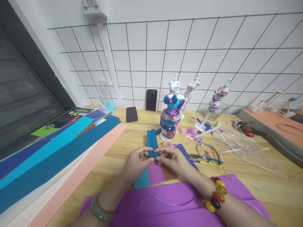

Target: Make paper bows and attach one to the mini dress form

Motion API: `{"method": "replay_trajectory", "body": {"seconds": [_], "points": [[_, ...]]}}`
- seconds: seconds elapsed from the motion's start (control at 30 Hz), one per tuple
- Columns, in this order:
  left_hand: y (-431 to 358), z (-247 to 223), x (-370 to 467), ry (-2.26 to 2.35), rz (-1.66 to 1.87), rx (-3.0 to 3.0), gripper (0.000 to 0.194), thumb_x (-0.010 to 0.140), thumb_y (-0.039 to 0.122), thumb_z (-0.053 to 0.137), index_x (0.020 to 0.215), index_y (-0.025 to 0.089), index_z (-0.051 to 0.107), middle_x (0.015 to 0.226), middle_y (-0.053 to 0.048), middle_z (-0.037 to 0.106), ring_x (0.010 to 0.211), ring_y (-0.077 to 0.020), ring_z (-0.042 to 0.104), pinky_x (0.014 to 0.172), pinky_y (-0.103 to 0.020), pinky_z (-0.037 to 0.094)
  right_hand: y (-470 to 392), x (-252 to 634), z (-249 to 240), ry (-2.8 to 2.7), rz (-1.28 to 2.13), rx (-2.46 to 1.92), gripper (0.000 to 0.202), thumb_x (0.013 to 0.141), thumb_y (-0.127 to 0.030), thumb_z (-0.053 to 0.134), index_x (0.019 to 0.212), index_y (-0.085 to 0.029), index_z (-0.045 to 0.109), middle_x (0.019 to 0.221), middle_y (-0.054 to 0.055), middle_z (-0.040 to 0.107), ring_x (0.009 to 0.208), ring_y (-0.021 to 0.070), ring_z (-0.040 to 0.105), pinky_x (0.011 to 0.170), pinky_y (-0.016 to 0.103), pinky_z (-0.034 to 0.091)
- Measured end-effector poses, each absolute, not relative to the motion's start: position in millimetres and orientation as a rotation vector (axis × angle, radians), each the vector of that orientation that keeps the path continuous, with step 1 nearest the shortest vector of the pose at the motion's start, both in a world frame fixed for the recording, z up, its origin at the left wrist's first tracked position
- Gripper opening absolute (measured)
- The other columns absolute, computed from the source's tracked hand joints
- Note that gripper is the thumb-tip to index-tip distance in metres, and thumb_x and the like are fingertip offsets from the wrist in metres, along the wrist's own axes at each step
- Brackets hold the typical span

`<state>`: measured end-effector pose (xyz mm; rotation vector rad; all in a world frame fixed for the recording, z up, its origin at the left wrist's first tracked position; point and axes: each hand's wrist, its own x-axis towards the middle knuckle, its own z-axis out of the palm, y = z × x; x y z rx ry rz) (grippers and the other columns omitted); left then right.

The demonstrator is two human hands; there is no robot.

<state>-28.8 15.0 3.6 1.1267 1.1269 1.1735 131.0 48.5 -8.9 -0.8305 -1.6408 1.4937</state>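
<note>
Currently pinches a teal strip with both the left hand and the right hand, fingertips closed on its folded near end, around mid-counter. Has the strip running away toward the far edge of the counter. Wears a bangle on the left wrist and beads on the right.

Has a purple sheet under the forearms, on the near side, with blue, pink and brown pieces beneath the hands. Shows scissors and a wire coil to the right of the right hand.

Just beyond the strip, stands a dressed mannequin upright near purple scraps. At the far edge, has one phone propped against the tiled wall and another lying flat.

Toward the left edge, has long coloured sheets spread slantwise, and near the far left corner, a magazine. By the right edge, has a model bicycle on an orange surface.
</note>
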Motion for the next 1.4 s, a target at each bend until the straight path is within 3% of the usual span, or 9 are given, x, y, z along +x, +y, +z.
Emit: {"method": "replay_trajectory", "body": {"seconds": [0.4,0.7,1.4], "points": [[16.3,-3.1,-31.7,1.173,1.176,1.201,0.029,0.063,0.017,0.065,0.091,0.013,0.059,0.07,0.0,0.06,0.068,-0.0131,0.058,0.064,-0.025,0.045,49.2,132.4,-13.9,-1.736,1.334,-0.88,0.026,0.071,-0.03,0.064,0.093,-0.016,0.062,0.057,-0.002,0.055,0.054,0.0117,0.053,0.055,0.025,0.043],[17.4,-3.2,-31.5,1.184,1.203,1.202,0.027,0.062,0.018,0.067,0.089,0.014,0.061,0.071,-0.001,0.06,0.068,-0.0125,0.057,0.065,-0.024,0.045,50.7,135.5,-6.3,-1.965,0.977,-0.852,0.018,0.076,-0.025,0.06,0.092,-0.02,0.068,0.081,0.006,0.063,0.073,0.0175,0.057,0.067,0.03,0.045],[14.3,-0.1,-34.4,1.479,1.177,1.711,0.01,0.068,0.021,0.062,0.075,0.019,0.069,0.067,-0.003,0.065,0.061,-0.0149,0.056,0.057,-0.024,0.044,51.2,137.9,-7.7,-2.07,0.843,-0.801,0.015,0.08,-0.022,0.055,0.089,-0.021,0.067,0.082,0.006,0.063,0.076,0.0173,0.058,0.069,0.03,0.047]]}}
